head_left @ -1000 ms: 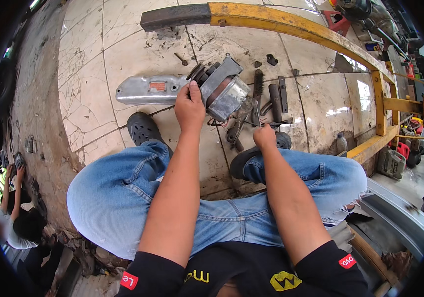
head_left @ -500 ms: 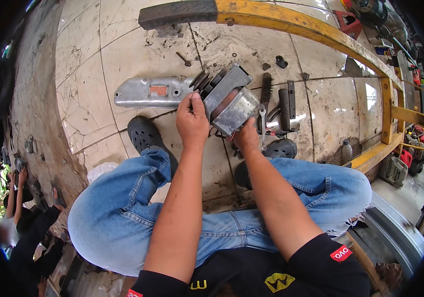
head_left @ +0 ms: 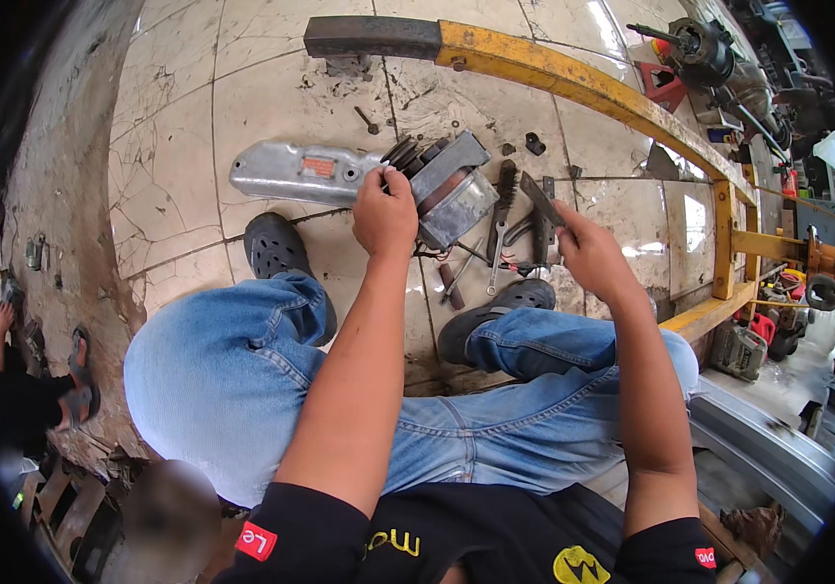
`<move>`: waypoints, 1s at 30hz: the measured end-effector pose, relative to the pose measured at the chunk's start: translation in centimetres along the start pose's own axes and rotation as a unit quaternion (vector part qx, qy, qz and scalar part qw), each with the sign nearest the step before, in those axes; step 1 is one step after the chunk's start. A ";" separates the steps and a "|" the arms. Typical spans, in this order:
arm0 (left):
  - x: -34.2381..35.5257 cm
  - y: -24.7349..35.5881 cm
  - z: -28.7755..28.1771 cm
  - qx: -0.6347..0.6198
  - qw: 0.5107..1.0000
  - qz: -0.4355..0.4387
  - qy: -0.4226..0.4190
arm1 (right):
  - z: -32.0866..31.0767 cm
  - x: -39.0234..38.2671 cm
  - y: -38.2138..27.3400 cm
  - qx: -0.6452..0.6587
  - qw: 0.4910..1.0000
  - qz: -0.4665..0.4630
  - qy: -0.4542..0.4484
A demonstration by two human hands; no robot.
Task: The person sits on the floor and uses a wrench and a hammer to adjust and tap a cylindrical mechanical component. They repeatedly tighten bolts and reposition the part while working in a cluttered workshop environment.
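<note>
My left hand (head_left: 385, 216) grips the near-left side of a blocky grey metal unit (head_left: 461, 207) with a dark grooved pulley (head_left: 401, 153) and wires underneath. In my right hand (head_left: 593, 251), closed and raised to the right of the unit, is a dark flat-bladed tool (head_left: 542, 200), its blade pointing up and left. Below that blade lie a wire brush (head_left: 503, 200) and a combination wrench (head_left: 496, 261). A thin rod (head_left: 461, 276) and a small brown strip (head_left: 445, 279) rest nearer to me. Behind my left hand is a silver engine cover (head_left: 281, 171).
A yellow steel frame (head_left: 573, 73) arches across the far side and down the right. A bolt (head_left: 367, 121) and small dark parts (head_left: 534, 144) lie on the stained tiles. My clogs (head_left: 276, 245) flank the work. Another person's feet (head_left: 76, 394) show at far left.
My right hand has left the unit's near side, moved right and picked up the dark flat-bladed tool. The rod and brown strip now show. My left hand stays on the unit.
</note>
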State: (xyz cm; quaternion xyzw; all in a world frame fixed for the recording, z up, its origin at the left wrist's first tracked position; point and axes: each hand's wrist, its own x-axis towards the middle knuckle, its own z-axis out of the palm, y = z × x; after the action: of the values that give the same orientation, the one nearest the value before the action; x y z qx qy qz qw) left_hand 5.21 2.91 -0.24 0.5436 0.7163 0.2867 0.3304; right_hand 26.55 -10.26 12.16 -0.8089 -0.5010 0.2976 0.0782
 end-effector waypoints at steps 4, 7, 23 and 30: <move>0.7 -0.3 0.8 -0.003 0.987 0.148 0.064 | 2.0 -2.7 -1.8 -0.062 0.991 -0.120 0.022; 1.3 -1.4 1.3 -0.049 0.985 0.164 0.028 | 3.5 -3.1 -3.7 -0.101 0.988 -0.112 0.038; 0.9 0.6 -0.4 -0.036 0.996 0.006 -0.084 | 5.0 -0.6 -5.2 -0.096 0.992 -0.073 0.028; 0.9 0.2 -0.7 -0.063 0.995 -0.015 -0.081 | 3.2 -1.1 -5.6 -0.137 0.988 -0.069 -0.024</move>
State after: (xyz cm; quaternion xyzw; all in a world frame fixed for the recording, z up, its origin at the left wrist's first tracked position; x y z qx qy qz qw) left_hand 4.55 3.84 0.21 0.5323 0.6760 0.2809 0.4252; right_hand 20.11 -9.03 12.39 -0.7681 -0.5933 0.2397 -0.0253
